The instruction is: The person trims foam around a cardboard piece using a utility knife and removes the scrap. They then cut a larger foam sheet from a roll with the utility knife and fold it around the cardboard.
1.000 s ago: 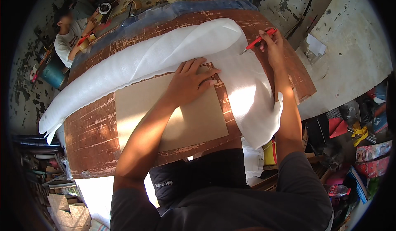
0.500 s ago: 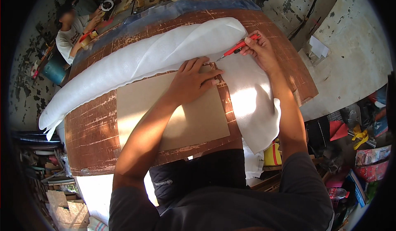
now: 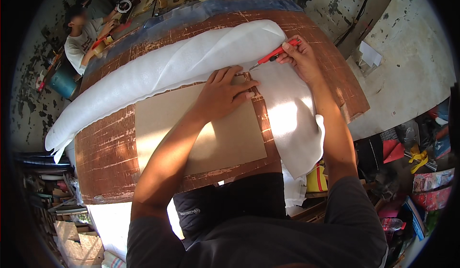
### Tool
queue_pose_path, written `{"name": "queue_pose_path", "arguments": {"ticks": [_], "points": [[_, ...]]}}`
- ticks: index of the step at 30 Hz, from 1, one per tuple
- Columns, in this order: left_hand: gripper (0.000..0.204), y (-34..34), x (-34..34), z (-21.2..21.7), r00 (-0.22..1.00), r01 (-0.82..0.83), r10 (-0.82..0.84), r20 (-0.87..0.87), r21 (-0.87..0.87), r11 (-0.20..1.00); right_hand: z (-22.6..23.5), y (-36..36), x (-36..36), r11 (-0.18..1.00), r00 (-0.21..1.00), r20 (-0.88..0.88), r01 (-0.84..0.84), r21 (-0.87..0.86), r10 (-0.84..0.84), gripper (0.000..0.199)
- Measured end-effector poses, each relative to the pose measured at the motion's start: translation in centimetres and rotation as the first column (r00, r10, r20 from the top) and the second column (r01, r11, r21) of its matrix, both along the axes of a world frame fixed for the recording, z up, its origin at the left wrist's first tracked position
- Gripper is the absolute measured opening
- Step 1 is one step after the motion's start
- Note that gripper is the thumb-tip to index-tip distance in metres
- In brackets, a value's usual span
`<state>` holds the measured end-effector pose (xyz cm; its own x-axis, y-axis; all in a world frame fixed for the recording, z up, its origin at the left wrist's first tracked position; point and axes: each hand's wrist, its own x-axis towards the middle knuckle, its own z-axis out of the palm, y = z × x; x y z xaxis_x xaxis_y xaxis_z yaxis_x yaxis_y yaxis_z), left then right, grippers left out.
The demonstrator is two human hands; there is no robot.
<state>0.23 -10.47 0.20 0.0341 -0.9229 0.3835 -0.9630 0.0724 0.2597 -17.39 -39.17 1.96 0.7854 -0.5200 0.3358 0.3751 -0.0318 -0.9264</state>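
Head view, two hands, one cutter, one tan sheet

From the left hand, the bulky white foam roll bars the way from 9 to 1 o'clock. At 2 o'clock the right hand and its red cutter block passage; a foam flap covers 4 o'clock. The flat beige sheet leaves low passage at 6; bare counter gives room at 8, beyond the left forearm.

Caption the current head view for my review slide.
Left hand rests on a tan board while the right hand holds a red cutter over white foam sheet.
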Motion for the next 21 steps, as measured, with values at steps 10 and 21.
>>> {"name": "queue_pose_path", "arguments": {"ticks": [10, 21], "points": [[0.041, 0.0, 0.0, 0.0, 1.0, -0.003, 0.003, 0.006, 0.007, 1.0, 0.9, 0.1, -0.6, 0.993, 0.993, -0.057, 0.1, -0.068, -0.104, 0.034], [0.041, 0.0, 0.1, -0.3, 1.0, -0.005, 0.005, 0.018, -0.002, 1.0, 1.0, -1.4, -1.5, 0.969, 0.971, -0.048, 0.23, -0.095, -0.235, 0.031]]}}
